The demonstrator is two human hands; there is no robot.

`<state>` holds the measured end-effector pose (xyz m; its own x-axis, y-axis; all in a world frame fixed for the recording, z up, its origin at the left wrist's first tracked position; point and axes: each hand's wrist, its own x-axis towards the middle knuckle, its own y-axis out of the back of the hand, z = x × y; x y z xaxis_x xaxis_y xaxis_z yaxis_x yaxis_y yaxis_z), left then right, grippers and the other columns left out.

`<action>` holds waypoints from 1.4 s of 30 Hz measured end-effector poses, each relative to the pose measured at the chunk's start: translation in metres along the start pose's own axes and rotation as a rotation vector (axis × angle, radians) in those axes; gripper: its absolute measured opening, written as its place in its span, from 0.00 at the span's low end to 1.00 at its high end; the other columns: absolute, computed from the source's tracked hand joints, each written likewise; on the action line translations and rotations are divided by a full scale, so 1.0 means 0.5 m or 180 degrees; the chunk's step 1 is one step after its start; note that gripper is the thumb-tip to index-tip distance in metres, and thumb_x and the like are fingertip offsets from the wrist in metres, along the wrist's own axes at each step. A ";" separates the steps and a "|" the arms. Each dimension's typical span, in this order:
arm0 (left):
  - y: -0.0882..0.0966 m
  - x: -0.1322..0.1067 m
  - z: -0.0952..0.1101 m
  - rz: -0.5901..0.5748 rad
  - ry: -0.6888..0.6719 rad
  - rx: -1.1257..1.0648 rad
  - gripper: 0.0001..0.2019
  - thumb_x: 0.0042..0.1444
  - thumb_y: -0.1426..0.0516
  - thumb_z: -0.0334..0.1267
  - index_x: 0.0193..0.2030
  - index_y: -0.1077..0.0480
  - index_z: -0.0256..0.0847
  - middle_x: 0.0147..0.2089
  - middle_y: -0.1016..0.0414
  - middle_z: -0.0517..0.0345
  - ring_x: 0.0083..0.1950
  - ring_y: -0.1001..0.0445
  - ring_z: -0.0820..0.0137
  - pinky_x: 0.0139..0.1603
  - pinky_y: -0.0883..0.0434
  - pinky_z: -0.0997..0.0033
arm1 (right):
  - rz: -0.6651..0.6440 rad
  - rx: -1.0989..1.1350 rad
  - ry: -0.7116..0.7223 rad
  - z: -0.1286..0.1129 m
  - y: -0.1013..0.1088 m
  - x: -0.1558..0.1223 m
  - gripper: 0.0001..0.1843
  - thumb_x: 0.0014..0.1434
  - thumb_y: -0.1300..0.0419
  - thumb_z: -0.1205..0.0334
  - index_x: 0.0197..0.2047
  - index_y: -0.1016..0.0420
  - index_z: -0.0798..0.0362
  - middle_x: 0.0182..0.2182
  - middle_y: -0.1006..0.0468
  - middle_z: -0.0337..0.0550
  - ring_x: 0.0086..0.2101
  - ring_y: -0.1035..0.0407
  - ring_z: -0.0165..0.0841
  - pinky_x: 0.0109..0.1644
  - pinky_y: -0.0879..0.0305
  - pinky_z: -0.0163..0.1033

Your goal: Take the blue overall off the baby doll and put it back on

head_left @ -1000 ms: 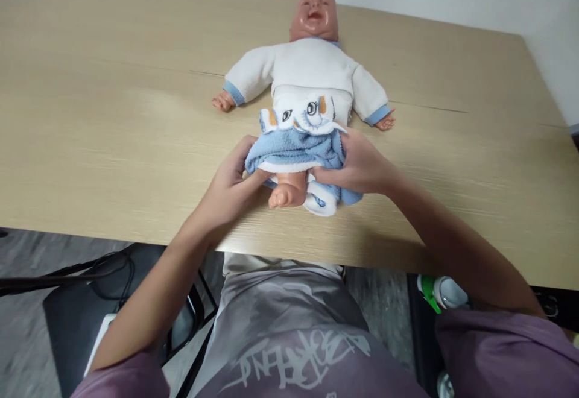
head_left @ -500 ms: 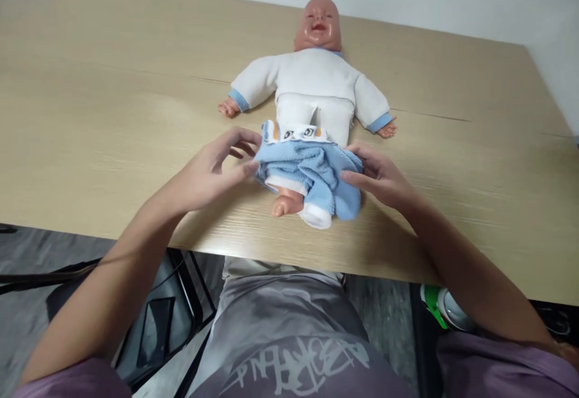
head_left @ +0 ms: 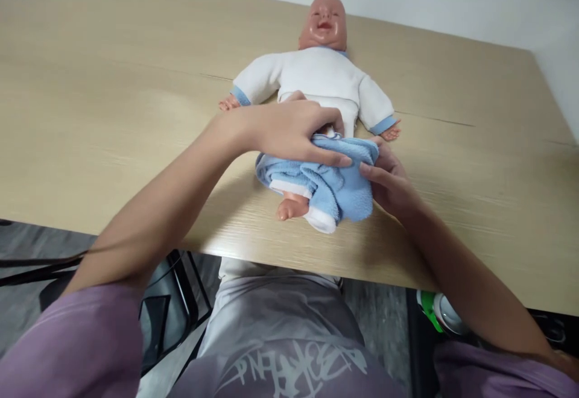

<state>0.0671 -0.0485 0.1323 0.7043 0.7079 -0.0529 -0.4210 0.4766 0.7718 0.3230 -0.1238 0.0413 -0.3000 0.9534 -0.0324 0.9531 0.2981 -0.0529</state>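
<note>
A baby doll (head_left: pixel 322 72) in a white top with blue cuffs lies on its back, head away from me. Light blue trousers (head_left: pixel 346 190) with white cuffs are bunched around its lower legs, and one bare foot (head_left: pixel 292 208) pokes out of a cuff. My left hand (head_left: pixel 301 129) reaches across the doll's legs, thumb and fingers closed on the trousers' waistband. At the right side of the waistband, my right hand (head_left: pixel 388 175) pinches the cloth between thumb and fingers. The left hand hides the doll's upper legs and much of the waistband.
The doll lies near the front edge of a wooden table (head_left: pixel 113 132), with a pale wall (head_left: pixel 429 0) behind it. Below the edge are a black chair or bag (head_left: pixel 169 307) on the left and a white-and-green object (head_left: pixel 441 312) on the right.
My left hand has moved from the trousers' left side across to the right part of the waistband and gripped it. My right hand has closed on the right edge, and the waistband is pulled rightward.
</note>
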 end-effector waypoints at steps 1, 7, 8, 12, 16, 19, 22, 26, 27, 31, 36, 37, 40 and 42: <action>0.007 0.017 -0.002 -0.0185 0.0160 -0.0144 0.20 0.53 0.28 0.57 0.44 0.19 0.47 0.39 0.21 0.57 0.54 0.19 0.47 0.62 0.25 0.50 | -0.0008 0.0027 0.0015 0.002 0.002 0.000 0.22 0.63 0.25 0.45 0.49 0.30 0.42 0.41 0.26 0.36 0.41 0.25 0.38 0.46 0.22 0.42; 0.026 0.057 -0.011 -0.0984 0.0311 -0.0543 0.21 0.42 0.25 0.56 0.38 0.18 0.49 0.35 0.20 0.58 0.43 0.17 0.51 0.41 0.24 0.60 | -0.0592 -0.0047 -0.0270 0.010 0.024 -0.004 0.24 0.64 0.24 0.45 0.57 0.22 0.43 0.48 0.19 0.39 0.50 0.22 0.40 0.56 0.20 0.44; 0.023 0.058 -0.013 -0.1012 0.0277 -0.0600 0.21 0.41 0.25 0.56 0.39 0.18 0.50 0.36 0.19 0.58 0.43 0.17 0.51 0.41 0.24 0.59 | -0.0775 -0.0038 -0.0398 0.009 0.027 -0.005 0.25 0.65 0.25 0.44 0.59 0.22 0.43 0.49 0.18 0.40 0.51 0.22 0.41 0.57 0.20 0.45; 0.011 0.059 -0.034 -0.1123 0.0231 -0.0780 0.21 0.42 0.25 0.56 0.40 0.18 0.51 0.38 0.17 0.56 0.44 0.17 0.50 0.41 0.22 0.58 | -0.1023 0.0065 -0.0656 0.002 0.028 -0.012 0.26 0.63 0.23 0.44 0.60 0.19 0.45 0.49 0.16 0.42 0.49 0.20 0.41 0.57 0.19 0.46; 0.005 0.060 -0.067 -0.0851 0.0419 -0.0843 0.22 0.38 0.23 0.53 0.40 0.18 0.52 0.35 0.19 0.59 0.43 0.17 0.52 0.42 0.21 0.58 | -0.0298 0.0395 -0.0610 -0.010 0.013 -0.010 0.19 0.67 0.26 0.44 0.56 0.18 0.43 0.50 0.15 0.43 0.52 0.20 0.42 0.58 0.22 0.45; 0.003 0.056 -0.081 -0.0396 0.0716 -0.0989 0.18 0.41 0.25 0.52 0.38 0.19 0.51 0.32 0.21 0.60 0.41 0.17 0.52 0.40 0.21 0.58 | -0.0090 0.0517 -0.0663 -0.017 -0.001 -0.003 0.21 0.72 0.33 0.39 0.55 0.19 0.46 0.51 0.15 0.48 0.53 0.20 0.45 0.58 0.22 0.48; 0.004 0.053 -0.078 -0.0736 0.0665 -0.0975 0.18 0.41 0.24 0.51 0.37 0.18 0.50 0.33 0.20 0.60 0.42 0.17 0.52 0.41 0.20 0.58 | -0.0293 0.0532 -0.0787 -0.017 -0.003 -0.001 0.22 0.73 0.35 0.40 0.58 0.20 0.46 0.52 0.15 0.50 0.53 0.19 0.45 0.56 0.21 0.47; 0.009 0.052 -0.065 -0.1224 0.0304 -0.1018 0.19 0.42 0.24 0.54 0.38 0.18 0.50 0.38 0.18 0.59 0.44 0.16 0.51 0.42 0.20 0.58 | -0.0673 0.0291 -0.1015 -0.013 0.018 -0.010 0.28 0.65 0.27 0.34 0.57 0.18 0.43 0.49 0.15 0.47 0.49 0.18 0.46 0.53 0.20 0.48; 0.010 0.052 -0.063 -0.1232 0.0220 -0.1046 0.19 0.43 0.25 0.55 0.38 0.18 0.50 0.38 0.18 0.58 0.44 0.17 0.52 0.42 0.20 0.58 | -0.0856 0.0198 -0.1022 -0.013 0.024 -0.012 0.31 0.60 0.24 0.32 0.56 0.17 0.44 0.47 0.15 0.47 0.48 0.18 0.47 0.52 0.20 0.49; 0.010 0.047 -0.055 -0.1169 0.0052 -0.1021 0.18 0.47 0.26 0.56 0.38 0.18 0.50 0.37 0.20 0.56 0.42 0.18 0.52 0.41 0.21 0.57 | -0.1082 -0.0029 -0.0823 -0.015 0.034 -0.018 0.28 0.54 0.17 0.41 0.51 0.15 0.45 0.43 0.16 0.43 0.42 0.20 0.42 0.46 0.22 0.43; 0.006 0.046 -0.048 -0.1107 -0.0193 -0.0915 0.17 0.54 0.31 0.57 0.42 0.20 0.48 0.39 0.21 0.58 0.44 0.20 0.55 0.43 0.23 0.62 | 0.0072 0.0202 -0.0255 -0.010 0.013 -0.017 0.25 0.59 0.20 0.38 0.52 0.15 0.42 0.39 0.17 0.40 0.38 0.23 0.35 0.44 0.23 0.39; 0.006 0.048 -0.048 -0.1141 -0.0308 -0.0898 0.17 0.56 0.32 0.57 0.43 0.20 0.47 0.39 0.21 0.58 0.45 0.20 0.56 0.44 0.24 0.64 | 0.0163 0.0249 -0.0190 -0.006 0.009 -0.016 0.27 0.58 0.19 0.37 0.53 0.15 0.42 0.38 0.18 0.39 0.37 0.23 0.35 0.44 0.23 0.38; 0.005 0.052 -0.053 -0.1235 -0.0659 -0.0941 0.17 0.62 0.34 0.55 0.46 0.21 0.44 0.41 0.20 0.58 0.48 0.20 0.59 0.47 0.26 0.69 | 0.0121 0.0225 -0.0120 0.010 0.006 -0.015 0.30 0.59 0.21 0.35 0.57 0.17 0.41 0.40 0.18 0.38 0.39 0.23 0.35 0.46 0.21 0.38; 0.005 0.053 -0.059 -0.1144 -0.0794 -0.1102 0.15 0.64 0.34 0.52 0.47 0.22 0.43 0.41 0.20 0.58 0.49 0.19 0.61 0.49 0.26 0.70 | -0.0094 0.0063 -0.0195 0.020 0.012 -0.017 0.28 0.63 0.24 0.35 0.58 0.18 0.41 0.43 0.17 0.40 0.43 0.22 0.37 0.49 0.21 0.40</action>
<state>0.0680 -0.0132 0.1140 0.9345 0.3443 -0.0903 -0.2629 0.8385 0.4773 0.3307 -0.1304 0.0310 -0.3304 0.9394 -0.0917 0.9430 0.3244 -0.0745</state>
